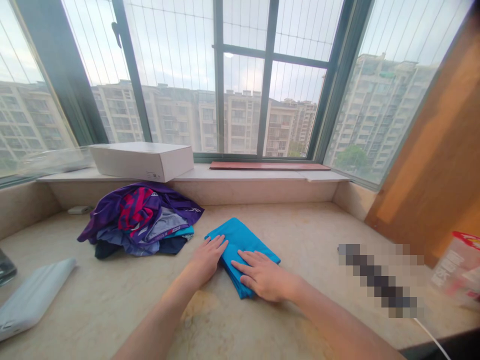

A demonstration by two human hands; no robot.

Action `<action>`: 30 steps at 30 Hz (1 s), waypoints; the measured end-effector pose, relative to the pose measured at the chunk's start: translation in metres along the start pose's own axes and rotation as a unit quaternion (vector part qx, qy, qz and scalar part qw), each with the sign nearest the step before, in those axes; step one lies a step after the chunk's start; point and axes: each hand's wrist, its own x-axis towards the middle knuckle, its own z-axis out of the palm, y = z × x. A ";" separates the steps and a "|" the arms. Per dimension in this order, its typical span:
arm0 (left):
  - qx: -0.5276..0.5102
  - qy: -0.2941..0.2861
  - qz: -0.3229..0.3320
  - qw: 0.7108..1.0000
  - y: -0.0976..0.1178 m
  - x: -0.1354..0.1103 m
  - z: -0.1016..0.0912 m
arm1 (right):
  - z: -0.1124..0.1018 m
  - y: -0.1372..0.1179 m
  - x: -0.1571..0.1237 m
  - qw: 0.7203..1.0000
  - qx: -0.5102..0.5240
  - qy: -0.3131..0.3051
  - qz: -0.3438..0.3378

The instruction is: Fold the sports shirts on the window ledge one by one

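Observation:
A folded bright blue cloth [240, 237] lies on the beige stone window seat [300, 235] just in front of me. My left hand [205, 259] lies flat on its left edge, fingers stretched out and open. My right hand [262, 274] rests flat on the cloth's near right part, fingers spread toward the left. Neither hand grips anything. To the left of the cloth sits a loose pile of clothes [140, 220] in purple, pink, grey and navy.
A white box [141, 160] stands on the window ledge at the back left, with a reddish board [268, 166] further right. A pale flat object [32, 297] lies at the near left. A clear plastic container [459, 265] stands at the right by a wooden panel [435, 165].

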 end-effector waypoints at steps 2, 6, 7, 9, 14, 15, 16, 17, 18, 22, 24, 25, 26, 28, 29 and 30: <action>-0.011 -0.006 -0.007 1.000 -0.001 0.000 -0.001 | -0.005 -0.004 0.007 1.000 -0.006 0.019 -0.003; -0.021 -0.006 -0.025 0.999 -0.002 0.001 -0.003 | -0.007 -0.018 0.031 0.998 0.001 0.062 0.022; -0.017 -0.004 -0.032 0.999 -0.002 0.001 -0.004 | -0.004 -0.022 0.036 0.998 0.003 0.053 0.027; -0.001 0.001 -0.048 0.999 -0.003 -0.001 -0.007 | 0.003 -0.025 0.041 0.999 0.007 0.020 0.026; 0.033 0.039 -0.059 0.997 -0.004 -0.007 -0.016 | -0.009 0.011 0.010 0.997 0.056 -0.048 -0.013; 0.030 0.056 -0.054 0.996 -0.003 -0.007 -0.017 | -0.017 0.024 -0.002 0.996 0.069 -0.050 -0.004; 0.024 0.074 -0.049 0.996 -0.002 -0.007 -0.018 | -0.027 0.038 -0.014 0.996 0.082 -0.042 0.018; 0.015 0.089 -0.044 0.995 0.000 -0.006 -0.017 | -0.036 0.051 -0.024 0.994 0.093 -0.022 0.052; 0.007 0.099 -0.039 0.994 0.001 -0.005 -0.016 | -0.045 0.062 -0.033 0.991 0.097 0.004 0.091; -0.013 0.090 -0.016 0.996 0.004 0.000 -0.008 | -0.055 0.075 -0.036 0.966 0.048 0.126 0.220; -0.017 0.085 -0.001 0.996 0.004 0.001 -0.004 | -0.042 0.071 -0.022 0.958 0.013 0.124 0.260; -0.020 0.086 0.004 0.996 0.004 0.002 -0.003 | -0.034 0.069 -0.014 0.954 -0.004 0.105 0.281; -0.023 0.088 0.007 0.996 0.003 0.001 -0.002 | -0.027 0.070 -0.006 0.950 -0.022 0.088 0.298; -0.029 0.089 0.004 0.996 0.003 0.000 -0.003 | -0.017 0.079 0.006 0.943 -0.058 0.073 0.320; -0.030 0.086 0.003 0.996 0.004 0.000 -0.004 | -0.016 0.088 0.010 0.941 -0.073 0.078 0.322; -0.030 0.081 0.002 0.996 0.004 -0.001 -0.006 | -0.018 0.100 0.011 0.939 -0.086 0.085 0.322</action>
